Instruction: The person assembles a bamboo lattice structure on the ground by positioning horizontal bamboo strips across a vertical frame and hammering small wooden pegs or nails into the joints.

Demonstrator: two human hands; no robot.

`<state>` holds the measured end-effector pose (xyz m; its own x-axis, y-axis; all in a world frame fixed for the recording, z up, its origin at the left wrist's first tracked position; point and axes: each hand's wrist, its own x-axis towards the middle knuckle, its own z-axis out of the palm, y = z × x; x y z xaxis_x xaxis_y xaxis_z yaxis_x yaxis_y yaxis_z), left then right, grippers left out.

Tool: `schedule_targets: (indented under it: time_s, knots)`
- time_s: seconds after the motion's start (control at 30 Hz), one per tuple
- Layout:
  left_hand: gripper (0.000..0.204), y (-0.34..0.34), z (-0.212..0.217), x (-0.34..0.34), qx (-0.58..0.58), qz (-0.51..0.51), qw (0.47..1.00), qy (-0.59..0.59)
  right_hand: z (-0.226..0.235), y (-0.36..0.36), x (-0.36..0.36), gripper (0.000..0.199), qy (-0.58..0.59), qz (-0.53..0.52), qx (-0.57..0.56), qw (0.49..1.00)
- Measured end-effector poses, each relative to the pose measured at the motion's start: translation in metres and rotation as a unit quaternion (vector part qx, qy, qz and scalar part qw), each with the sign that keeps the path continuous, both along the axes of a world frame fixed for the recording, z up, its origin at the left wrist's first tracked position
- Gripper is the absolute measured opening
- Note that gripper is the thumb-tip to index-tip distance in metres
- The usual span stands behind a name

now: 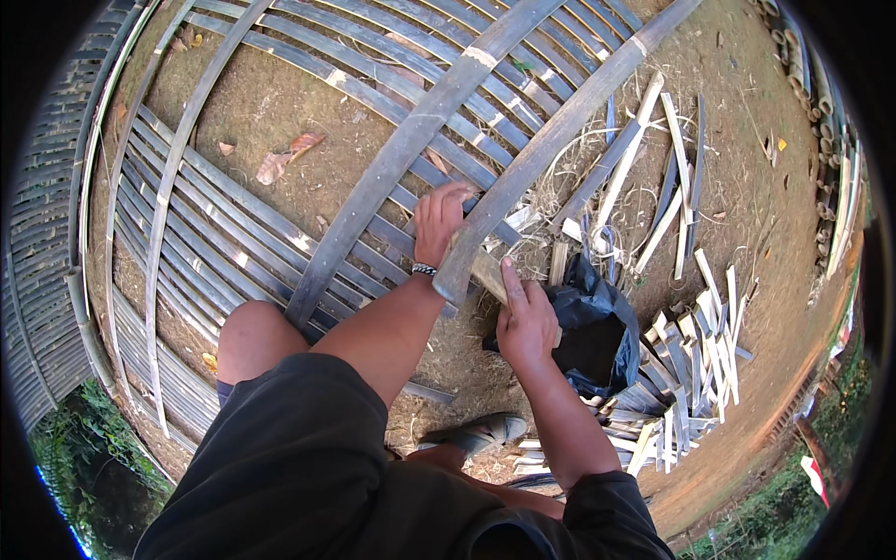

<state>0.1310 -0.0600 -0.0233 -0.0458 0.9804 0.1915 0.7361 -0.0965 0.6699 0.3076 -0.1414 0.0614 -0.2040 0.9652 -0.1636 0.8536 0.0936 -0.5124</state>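
Bamboo slats (301, 243) need steadying beneath my left hand (441, 219), grip unclear, while my right hand (527, 322), apart, clasps a wood block (490, 277).

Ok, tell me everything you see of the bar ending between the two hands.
The bar is long, grey-brown and flat, like split bamboo, with a paler band toward the top. It slants across the slats from upper right, its near end by the left hand. Whether the wooden piece in the right hand touches it is unclear.
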Motion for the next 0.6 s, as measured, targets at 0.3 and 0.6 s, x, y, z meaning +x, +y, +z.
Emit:
schedule_targets:
  time_s: [0.3, 0.6]
  knots:
    - [0.041, 0.003, 0.015, 0.006, -0.009, 0.016, 1.0, -0.02, 0.01, -0.007, 0.005, 0.062, 0.154, -0.034, 0.03, 0.987]
    - [0.039, 0.005, 0.019, 0.006, -0.016, 0.022, 1.0, -0.013, 0.025, 0.013, 0.003, 0.067, 0.071, -0.059, 0.021, 0.996]
